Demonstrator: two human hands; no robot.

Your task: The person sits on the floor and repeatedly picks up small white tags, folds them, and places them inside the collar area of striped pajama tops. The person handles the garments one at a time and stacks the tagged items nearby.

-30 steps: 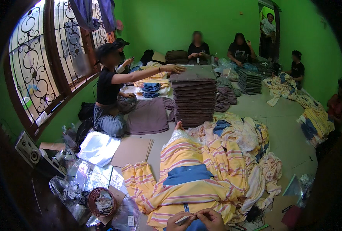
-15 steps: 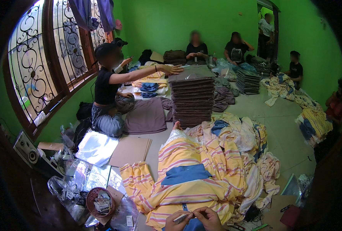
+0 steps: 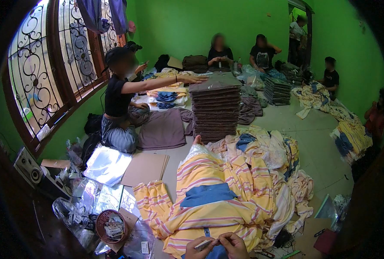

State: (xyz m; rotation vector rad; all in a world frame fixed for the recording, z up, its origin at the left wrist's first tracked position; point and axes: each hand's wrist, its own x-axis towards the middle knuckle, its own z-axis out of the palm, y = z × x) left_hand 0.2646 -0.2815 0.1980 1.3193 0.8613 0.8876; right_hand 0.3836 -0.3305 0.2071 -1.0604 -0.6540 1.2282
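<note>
At the lower edge, my left hand (image 3: 197, 250) is closed on a small flat pale piece (image 3: 203, 245) that looks like a tag or a little stack of tags. Just beside it, my right hand (image 3: 234, 247) is closed in a pinch, its fingertips close to those of the left; what they pinch is too small to make out. Under both hands a yellow striped shirt (image 3: 213, 179) lies spread out, with a blue panel (image 3: 208, 195) across it and a blue buttoned strip (image 3: 207, 232) close to my fingers.
A tall stack of bagged dark garments (image 3: 215, 112) stands ahead, a co-worker's hand (image 3: 194, 79) over its top. Loose striped garments (image 3: 302, 190) lie right. Cardboard sheets (image 3: 146, 167), clear plastic bags (image 3: 110, 162) and a basket of tags (image 3: 111, 226) lie left. Other people sit farther back.
My hands stay almost in place, still close together. The co-worker's outstretched hand has lowered slightly over the stack. The person in the doorway has turned.
</note>
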